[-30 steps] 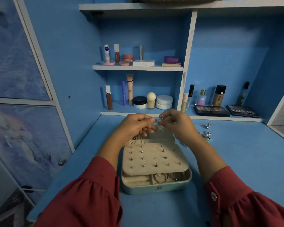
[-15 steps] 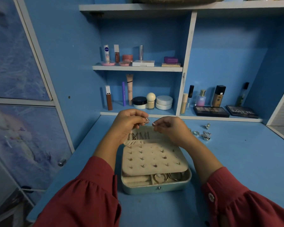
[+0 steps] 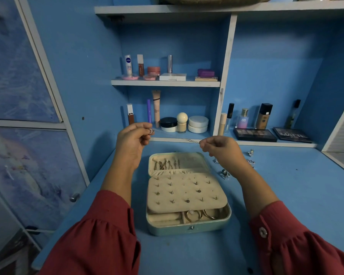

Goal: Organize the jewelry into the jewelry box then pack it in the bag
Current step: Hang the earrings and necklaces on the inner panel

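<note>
An open pale green jewelry box (image 3: pixel 188 228) lies on the blue desk in front of me. Its cream earring panel (image 3: pixel 185 192) carries several studs, gold chains hang in the lid, and gold rings sit in the front tray. Above the box I stretch a thin silver chain (image 3: pixel 175 134) between both hands. My left hand (image 3: pixel 132 138) pinches the end with a small pendant. My right hand (image 3: pixel 221 148) pinches the other end near the clasp. Loose silver pieces (image 3: pixel 224 173) lie on the desk right of the box. No bag is recognisable.
Shelves behind the desk hold cosmetics: tubes, jars, bottles and two eyeshadow palettes (image 3: pixel 254 134). A cabinet with a knob (image 3: pixel 74 197) stands to the left. A white ledge borders the desk on the far right.
My hands have moved apart, and the chain that was bunched between them is now pulled out straight above the box.
</note>
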`<move>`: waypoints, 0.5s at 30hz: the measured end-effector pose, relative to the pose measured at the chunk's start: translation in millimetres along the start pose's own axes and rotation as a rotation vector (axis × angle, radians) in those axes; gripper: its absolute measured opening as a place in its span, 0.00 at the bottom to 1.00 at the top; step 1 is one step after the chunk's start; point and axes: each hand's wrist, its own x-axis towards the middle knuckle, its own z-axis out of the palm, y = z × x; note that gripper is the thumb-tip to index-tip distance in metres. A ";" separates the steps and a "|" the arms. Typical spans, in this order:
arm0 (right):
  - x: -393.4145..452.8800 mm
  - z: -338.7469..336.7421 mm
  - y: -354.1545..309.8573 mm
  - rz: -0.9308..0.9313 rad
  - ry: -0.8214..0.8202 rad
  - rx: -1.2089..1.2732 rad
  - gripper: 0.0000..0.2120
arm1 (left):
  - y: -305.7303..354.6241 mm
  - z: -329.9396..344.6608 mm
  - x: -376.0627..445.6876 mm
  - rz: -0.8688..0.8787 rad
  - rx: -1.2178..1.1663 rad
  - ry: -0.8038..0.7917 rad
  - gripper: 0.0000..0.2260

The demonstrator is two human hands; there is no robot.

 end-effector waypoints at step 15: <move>3.7 -15.8 11.4 0.095 0.081 -0.171 0.06 | -1.2 -8.3 6.3 -0.015 0.027 0.115 0.09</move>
